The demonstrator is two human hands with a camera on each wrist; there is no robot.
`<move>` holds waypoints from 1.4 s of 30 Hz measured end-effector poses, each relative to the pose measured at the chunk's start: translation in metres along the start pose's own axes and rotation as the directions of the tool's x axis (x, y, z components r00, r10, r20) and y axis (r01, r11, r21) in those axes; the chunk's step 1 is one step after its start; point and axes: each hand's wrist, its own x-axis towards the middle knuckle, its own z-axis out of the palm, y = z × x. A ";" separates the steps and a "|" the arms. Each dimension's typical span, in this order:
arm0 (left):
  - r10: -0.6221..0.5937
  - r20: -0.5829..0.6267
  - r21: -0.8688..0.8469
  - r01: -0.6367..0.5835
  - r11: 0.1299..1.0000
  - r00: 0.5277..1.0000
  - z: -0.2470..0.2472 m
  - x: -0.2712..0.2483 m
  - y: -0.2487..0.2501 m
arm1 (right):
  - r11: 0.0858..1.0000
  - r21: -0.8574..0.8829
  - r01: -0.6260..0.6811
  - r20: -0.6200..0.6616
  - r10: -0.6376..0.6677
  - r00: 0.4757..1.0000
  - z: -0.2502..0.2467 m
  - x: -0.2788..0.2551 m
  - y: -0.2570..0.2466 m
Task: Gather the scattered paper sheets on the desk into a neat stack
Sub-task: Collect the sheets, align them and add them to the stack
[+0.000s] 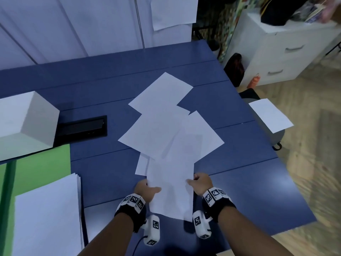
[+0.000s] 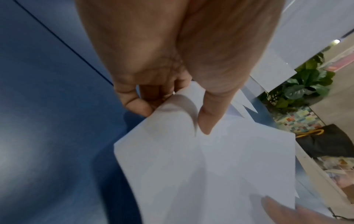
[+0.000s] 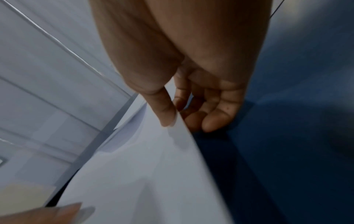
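Several white paper sheets point(image 1: 166, 126) lie fanned and overlapping across the middle of the blue desk point(image 1: 239, 182). The nearest sheet point(image 1: 171, 185) is lifted at its near end and held by both hands. My left hand point(image 1: 147, 190) pinches its left edge, thumb on top and fingers curled beneath, as the left wrist view shows for the hand point(image 2: 172, 115) on the sheet point(image 2: 210, 166). My right hand point(image 1: 200, 182) pinches the right edge, thumb on top; the right wrist view shows the hand point(image 3: 178, 119) and sheet point(image 3: 153, 174). One stray sheet point(image 1: 270, 115) lies off the desk's right side.
A thick paper stack point(image 1: 48, 215) sits on a green folder point(image 1: 42, 163) at the near left. A white box point(image 1: 25, 122) and a black cable hatch point(image 1: 81, 128) lie at the left. A white drawer cabinet point(image 1: 276, 48) stands at the far right on the wooden floor.
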 end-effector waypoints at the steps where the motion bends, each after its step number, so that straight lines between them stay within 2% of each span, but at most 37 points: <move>1: 0.015 -0.022 -0.004 -0.016 1.000 1.000 -0.003 -0.003 -0.001 | 1.000 0.028 0.003 0.032 -0.004 0.999 -0.004 -0.001 0.003; 4: 0.071 -0.118 -0.025 -0.074 0.997 0.991 -0.010 -0.010 -0.002 | 0.993 0.110 0.045 0.140 -0.060 0.988 -0.017 -0.011 0.011; 7: 0.091 -0.179 -0.142 -0.117 0.983 0.980 -0.016 -0.013 0.002 | 0.981 0.172 0.084 0.251 -0.126 0.960 -0.029 -0.021 0.015; 11: 0.133 -0.154 -0.159 -0.158 0.975 0.979 -0.020 -0.015 0.008 | 0.984 0.128 0.124 0.436 -0.168 0.884 -0.039 -0.028 0.022; 13: 0.165 -0.124 -0.094 -0.177 0.980 0.978 -0.019 -0.017 0.008 | 0.989 0.077 0.126 0.461 -0.147 0.875 -0.047 -0.030 0.020; 14: 0.178 -0.099 -0.085 -0.186 0.979 0.979 -0.018 -0.018 0.007 | 0.991 0.070 0.117 0.420 -0.136 0.897 -0.051 -0.027 0.018; 15: 0.192 -0.072 -0.086 -0.198 0.976 0.979 -0.017 -0.020 0.005 | 0.993 0.066 0.102 0.323 -0.118 0.939 -0.055 -0.019 0.016; 16: 0.214 -0.048 -0.081 -0.218 0.973 0.976 -0.016 -0.022 0.004 | 0.994 0.036 0.101 0.180 -0.106 0.978 -0.061 -0.009 0.013; 17: 0.238 -0.029 -0.070 -0.240 0.968 0.971 -0.016 -0.024 0.003 | 0.993 -0.034 0.110 0.016 -0.109 0.994 -0.068 0.003 0.008; 19: 0.274 -0.015 -0.048 -0.274 0.961 0.962 -0.016 -0.029 0.002 | 0.984 -0.155 0.088 -0.213 -0.121 0.970 -0.082 0.026 -0.008; 21: 0.296 -0.026 -0.030 -0.297 0.954 0.955 -0.018 -0.035 0.004 | 0.990 -0.127 0.059 -0.302 -0.096 0.948 -0.095 0.046 -0.029; 25: 0.328 -0.037 -0.020 -0.329 0.944 0.944 -0.021 -0.046 0.010 | 0.968 -0.245 -0.054 -0.357 -0.039 0.933 -0.106 0.080 -0.063; 30: 0.326 -0.045 -0.034 -0.328 0.944 0.944 -0.021 -0.060 0.011 | 0.899 -0.397 -0.185 -0.364 0.031 0.931 -0.098 0.102 -0.063; 33: 0.320 -0.049 -0.021 -0.321 0.947 0.946 -0.022 -0.065 0.007 | 0.867 -0.458 -0.195 -0.409 -0.011 0.913 -0.091 0.108 -0.056; 35: 0.317 -0.055 0.006 -0.318 0.948 0.947 -0.024 -0.064 0.003 | 0.861 -0.470 -0.193 -0.386 -0.004 0.923 -0.092 0.109 -0.055; 38: 0.290 -0.061 -0.022 -0.292 0.956 0.955 -0.025 -0.066 0.004 | 0.930 -0.339 -0.142 -0.335 0.021 0.942 -0.096 0.114 -0.052; 42: 0.286 -0.038 -0.082 -0.289 0.954 0.957 -0.025 -0.067 0.012 | 1.000 0.007 0.001 -0.323 0.001 0.946 -0.099 0.108 -0.037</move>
